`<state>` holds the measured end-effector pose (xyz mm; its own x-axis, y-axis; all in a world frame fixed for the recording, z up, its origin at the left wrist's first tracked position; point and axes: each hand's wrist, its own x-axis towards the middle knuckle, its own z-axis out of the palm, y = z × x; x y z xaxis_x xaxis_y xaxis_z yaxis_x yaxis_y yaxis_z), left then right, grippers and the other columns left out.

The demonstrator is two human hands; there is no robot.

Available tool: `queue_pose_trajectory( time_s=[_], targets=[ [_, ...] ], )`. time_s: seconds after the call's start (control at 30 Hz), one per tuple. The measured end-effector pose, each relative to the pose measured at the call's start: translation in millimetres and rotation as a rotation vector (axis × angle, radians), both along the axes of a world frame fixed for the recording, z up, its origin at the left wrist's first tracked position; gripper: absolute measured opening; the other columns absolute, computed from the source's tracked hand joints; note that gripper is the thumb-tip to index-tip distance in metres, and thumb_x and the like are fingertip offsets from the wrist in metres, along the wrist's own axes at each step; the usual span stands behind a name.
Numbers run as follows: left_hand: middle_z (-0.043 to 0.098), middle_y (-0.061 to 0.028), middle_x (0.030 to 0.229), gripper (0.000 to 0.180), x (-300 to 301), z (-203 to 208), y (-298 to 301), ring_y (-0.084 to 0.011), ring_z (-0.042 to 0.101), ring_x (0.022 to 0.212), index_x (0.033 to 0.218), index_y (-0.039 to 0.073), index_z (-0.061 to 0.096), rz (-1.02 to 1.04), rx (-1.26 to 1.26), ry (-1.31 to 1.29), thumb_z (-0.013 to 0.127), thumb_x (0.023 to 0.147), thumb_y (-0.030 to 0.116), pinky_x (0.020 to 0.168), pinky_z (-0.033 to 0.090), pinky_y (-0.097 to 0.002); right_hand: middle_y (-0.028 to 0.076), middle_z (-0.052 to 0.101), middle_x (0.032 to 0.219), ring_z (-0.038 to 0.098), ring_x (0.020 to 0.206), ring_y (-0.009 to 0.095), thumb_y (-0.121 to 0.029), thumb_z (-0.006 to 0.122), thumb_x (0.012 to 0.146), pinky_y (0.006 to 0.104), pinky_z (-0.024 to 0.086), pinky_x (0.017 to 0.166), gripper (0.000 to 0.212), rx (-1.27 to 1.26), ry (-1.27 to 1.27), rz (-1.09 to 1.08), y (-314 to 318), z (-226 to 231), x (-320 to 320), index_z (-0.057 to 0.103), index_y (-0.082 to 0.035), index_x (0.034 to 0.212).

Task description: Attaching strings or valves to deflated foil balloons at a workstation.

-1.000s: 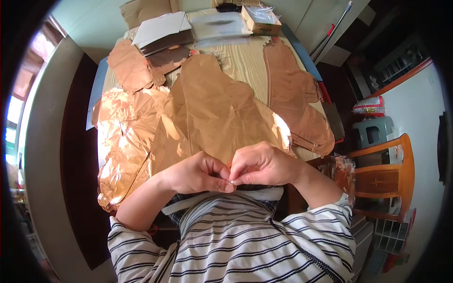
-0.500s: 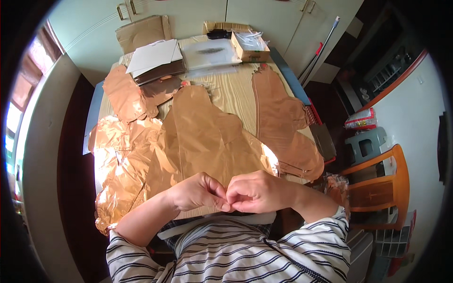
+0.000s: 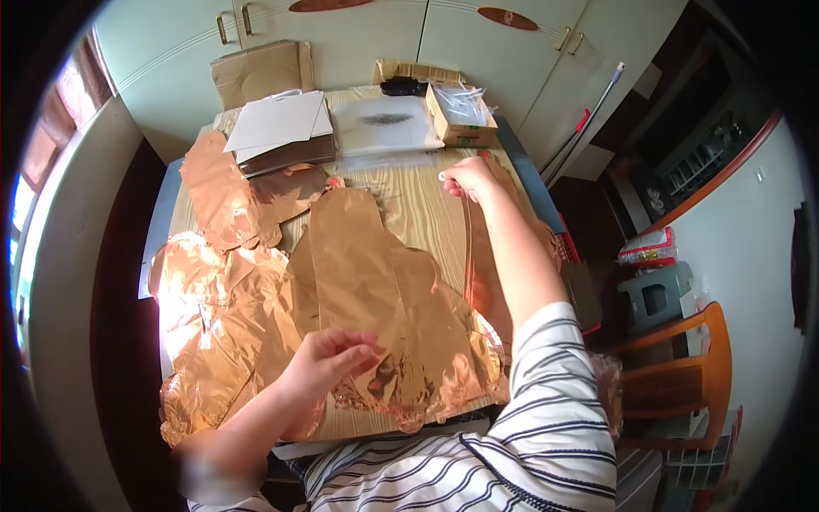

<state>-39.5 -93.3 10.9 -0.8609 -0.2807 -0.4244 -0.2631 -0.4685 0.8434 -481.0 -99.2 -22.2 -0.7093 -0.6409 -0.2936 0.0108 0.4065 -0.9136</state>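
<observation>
A large flat copper-coloured foil balloon [image 3: 367,282] lies without air across the middle of the table. Over its near part my left hand [image 3: 333,354] hovers, thumb and fingers pinched together; whatever they hold, if anything, is too small to make out. My right arm reaches far forward, and my right hand [image 3: 471,179] is closed at the far right with a small white piece [image 3: 443,176] at its fingertips. Beneath that arm lies a second copper foil balloon [image 3: 486,247], partly hidden. More crumpled shiny foil [image 3: 230,307] covers the left side.
Grey-white sheets [image 3: 281,119] are stacked at the back left, beside a clear plastic packet [image 3: 384,124]. A small cardboard box [image 3: 465,128] of clear plastic pieces stands at the back right. Cabinets [image 3: 358,43] close off the far side; a wooden chair [image 3: 708,375] stands right.
My hands, together before at the near table edge, have parted. The right one has reached far forward and right; the left has moved slightly left. The middle balloon's near edge now shows.
</observation>
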Motion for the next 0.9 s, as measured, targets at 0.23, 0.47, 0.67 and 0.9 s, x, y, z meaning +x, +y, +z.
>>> queue_pose_trajectory(
  time_s=[0.23, 0.47, 0.67, 0.9],
  targets=[
    [0.067, -0.0122, 0.109, 0.024, 38, 2, 1, -0.0151, 0.064, 0.104, 0.117, -0.008, 0.060, 0.036, -0.066, 0.147, 0.055, 0.098, 0.006, 0.094, 0.049, -0.0275, 0.012, 0.065, 0.064, 0.054, 0.044, 0.013, -0.006, 0.067, 0.084, 0.0260, 0.037, 0.036, 0.011, 0.249, 0.196, -0.172, -44, -20, -23, 0.068, 0.004, 0.081],
    [0.063, -0.0016, 0.084, 0.021, 82, 24, 7, -0.0065, 0.057, 0.075, 0.114, -0.004, 0.063, 0.060, -0.167, 0.118, 0.058, 0.097, 0.006, 0.067, 0.045, -0.0218, 0.010, 0.068, 0.077, 0.056, 0.049, 0.012, -0.015, 0.063, 0.088, 0.0253, 0.041, 0.039, 0.017, 0.086, 0.274, -0.023, 25, 19, -5, 0.065, 0.002, 0.093],
    [0.064, -0.0005, 0.085, 0.013, 155, 36, 45, -0.0075, 0.058, 0.080, 0.103, -0.002, 0.069, 0.032, -0.293, 0.138, 0.062, 0.095, 0.005, 0.069, 0.044, -0.0212, 0.002, 0.065, 0.075, 0.056, 0.057, 0.008, -0.013, 0.058, 0.093, 0.0219, 0.044, 0.053, 0.017, -0.101, 0.374, 0.504, 193, 138, 240, 0.066, 0.001, 0.089],
    [0.068, -0.0062, 0.086, 0.015, 186, -15, 87, -0.0115, 0.061, 0.081, 0.099, 0.000, 0.071, -0.076, -0.491, 0.125, 0.065, 0.092, 0.012, 0.072, 0.048, -0.0250, 0.002, 0.049, 0.093, 0.046, 0.080, 0.012, -0.017, 0.053, 0.094, 0.0318, 0.041, 0.072, 0.018, -1.014, 0.614, 0.387, 321, 116, 484, 0.049, -0.004, 0.106]
  ],
)
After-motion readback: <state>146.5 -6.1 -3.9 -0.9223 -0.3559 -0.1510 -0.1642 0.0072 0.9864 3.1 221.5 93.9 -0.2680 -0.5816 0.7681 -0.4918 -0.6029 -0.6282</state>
